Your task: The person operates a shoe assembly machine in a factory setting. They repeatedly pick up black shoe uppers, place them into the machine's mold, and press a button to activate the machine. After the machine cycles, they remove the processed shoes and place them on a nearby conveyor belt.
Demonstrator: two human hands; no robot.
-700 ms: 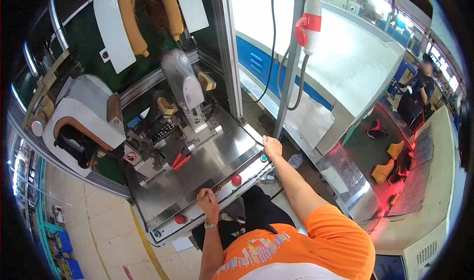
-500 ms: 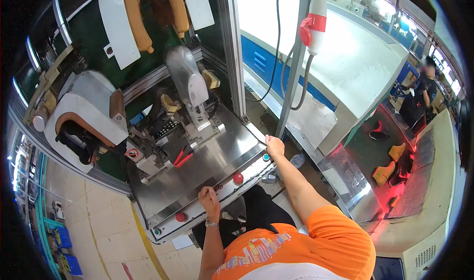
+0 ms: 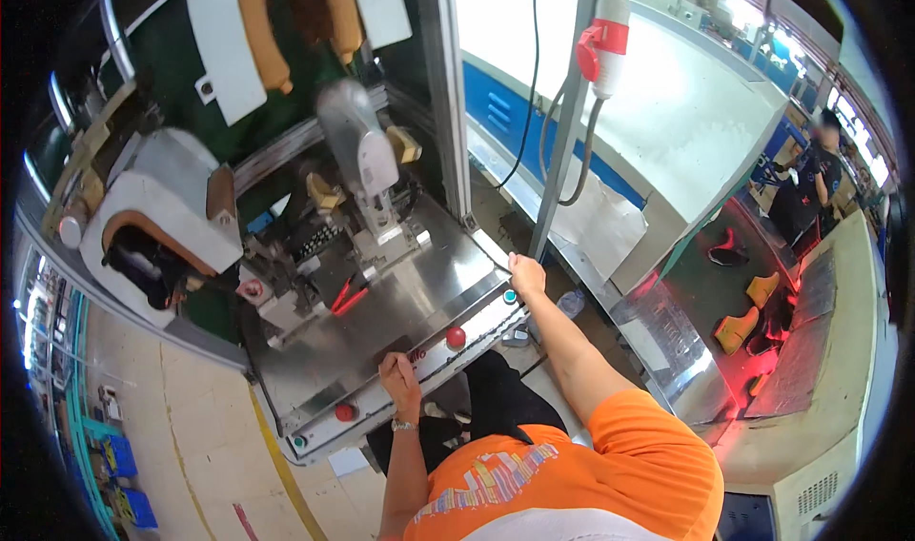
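- Front panel (image 3: 484,320): white strip along the near edge of the machine's metal tabletop (image 3: 424,298), directly before the person. Both hands at it.
- Right hand (image 3: 527,276): at the panel's right corner, just beyond the right teal button (image 3: 511,296). Fingers curled; from here, cannot tell if they grip the edge or only rest.
- Left hand (image 3: 400,379): on the panel between the right red button (image 3: 456,337) and the left red button (image 3: 345,412), seemingly on neither. Fingers bunched; no object visible, inner side hidden, so pinch cannot be told.
- Change over the last half second: slight. Both hands have kept their places. Fixture arm (image 3: 360,150) and upper tan pad (image 3: 259,36) now look more smeared; cannot tell whether the machine shook or the head turned.
- Meaning, judged: the work shows no visible advance; a pause at the controls.
- Red-handled pliers (image 3: 351,302): lying on the tabletop beside the fixtures, untouched, same spot.
- Farther right: tan shoes (image 3: 737,329) under red light, unshifted; another person (image 3: 808,179) well apart.
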